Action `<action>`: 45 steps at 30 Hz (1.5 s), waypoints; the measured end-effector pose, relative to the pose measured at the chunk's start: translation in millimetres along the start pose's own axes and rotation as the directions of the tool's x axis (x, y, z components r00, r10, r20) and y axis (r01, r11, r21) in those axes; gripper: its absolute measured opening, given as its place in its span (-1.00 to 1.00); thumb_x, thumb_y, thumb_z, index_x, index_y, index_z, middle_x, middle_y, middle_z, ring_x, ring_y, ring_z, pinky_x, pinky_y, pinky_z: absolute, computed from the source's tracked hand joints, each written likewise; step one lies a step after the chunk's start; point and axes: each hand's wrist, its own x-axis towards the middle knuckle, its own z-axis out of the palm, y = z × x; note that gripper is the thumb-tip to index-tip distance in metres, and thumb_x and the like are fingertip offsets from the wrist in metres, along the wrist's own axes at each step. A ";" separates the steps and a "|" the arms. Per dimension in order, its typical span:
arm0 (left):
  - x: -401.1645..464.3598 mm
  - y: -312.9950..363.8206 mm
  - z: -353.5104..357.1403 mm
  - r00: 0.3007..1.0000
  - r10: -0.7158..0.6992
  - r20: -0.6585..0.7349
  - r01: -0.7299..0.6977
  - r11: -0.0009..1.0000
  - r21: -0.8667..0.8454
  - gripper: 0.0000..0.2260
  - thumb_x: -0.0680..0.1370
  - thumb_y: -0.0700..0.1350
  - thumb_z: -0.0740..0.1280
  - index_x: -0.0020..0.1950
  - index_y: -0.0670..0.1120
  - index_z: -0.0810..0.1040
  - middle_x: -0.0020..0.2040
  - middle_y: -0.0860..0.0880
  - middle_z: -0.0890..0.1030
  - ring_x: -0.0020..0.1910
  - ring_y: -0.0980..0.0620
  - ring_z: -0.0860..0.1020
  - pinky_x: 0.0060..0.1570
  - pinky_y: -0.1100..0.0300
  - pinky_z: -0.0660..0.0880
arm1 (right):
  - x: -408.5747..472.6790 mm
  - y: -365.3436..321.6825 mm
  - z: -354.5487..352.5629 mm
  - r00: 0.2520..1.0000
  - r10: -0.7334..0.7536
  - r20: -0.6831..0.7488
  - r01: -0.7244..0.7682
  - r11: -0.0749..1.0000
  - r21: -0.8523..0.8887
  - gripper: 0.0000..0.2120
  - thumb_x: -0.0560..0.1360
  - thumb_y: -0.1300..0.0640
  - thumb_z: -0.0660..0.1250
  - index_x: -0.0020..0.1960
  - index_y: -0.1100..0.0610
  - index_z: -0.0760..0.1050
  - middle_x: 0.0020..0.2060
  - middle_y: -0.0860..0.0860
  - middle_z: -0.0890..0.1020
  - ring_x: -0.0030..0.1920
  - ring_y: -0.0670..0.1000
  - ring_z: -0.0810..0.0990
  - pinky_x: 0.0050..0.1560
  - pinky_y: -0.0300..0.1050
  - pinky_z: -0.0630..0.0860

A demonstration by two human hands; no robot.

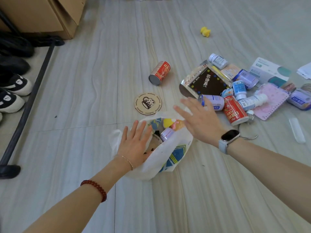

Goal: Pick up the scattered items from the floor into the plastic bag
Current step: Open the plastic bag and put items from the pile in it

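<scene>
Plastic bag [161, 155] on grey striped floor [84, 98], shoes [11, 91] left.

Single view, head-worn wide-angle camera, looking forward and steeply down at the floor [84, 98] from above the person's own arms. Both forearms enter from the bottom edge, left hand [134, 145] and right hand [200, 120] near frame centre, so the camera sits close behind them. Plastic bag [161, 158] lies just below centre; scattered pile, e.g. red can [235, 111], sits right of centre. Cardboard box [50, 14] and shoes [15, 84] fill the left edge, cropped. Edges bend slightly, probably lens distortion. Far floor reaches the top edge; the objects there are cut off. No second view shares the scene.
</scene>
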 end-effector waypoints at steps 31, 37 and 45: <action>95.5 -9.0 -10.5 0.946 -0.234 -0.224 0.113 0.886 -0.449 -0.51 0.48 0.12 0.21 0.27 -0.17 0.41 0.30 -0.19 0.42 0.29 -0.20 0.37 0.22 -0.12 0.36 | -1.8 51.5 44.5 0.906 0.368 0.209 -0.422 0.822 0.383 -0.49 0.49 0.03 0.09 0.42 0.14 0.22 0.25 0.16 0.45 0.20 0.19 0.45 0.13 0.09 0.43; 174.4 -33.9 9.1 0.819 -0.564 0.104 0.540 0.698 -0.471 -0.32 0.51 0.11 0.25 0.48 -0.14 0.03 0.51 -0.12 0.06 0.48 -0.14 0.01 0.38 -0.19 0.16 | 39.4 100.4 86.1 0.771 0.396 0.498 -0.483 0.874 0.053 -0.34 0.54 0.14 0.15 0.49 0.11 -0.17 0.51 0.08 -0.01 0.51 0.10 -0.04 0.47 0.07 -0.03; 193.0 -34.9 17.4 0.655 -0.727 0.204 0.748 0.587 -0.309 -0.02 0.24 0.26 0.46 0.41 -0.21 0.09 0.39 -0.15 0.19 0.39 -0.15 0.14 0.28 -0.11 0.20 | 45.5 85.7 104.4 0.833 0.438 0.338 -0.466 0.885 0.005 -0.46 0.47 0.00 0.24 0.38 0.13 0.17 0.24 0.10 0.41 0.21 0.14 0.38 0.16 0.07 0.30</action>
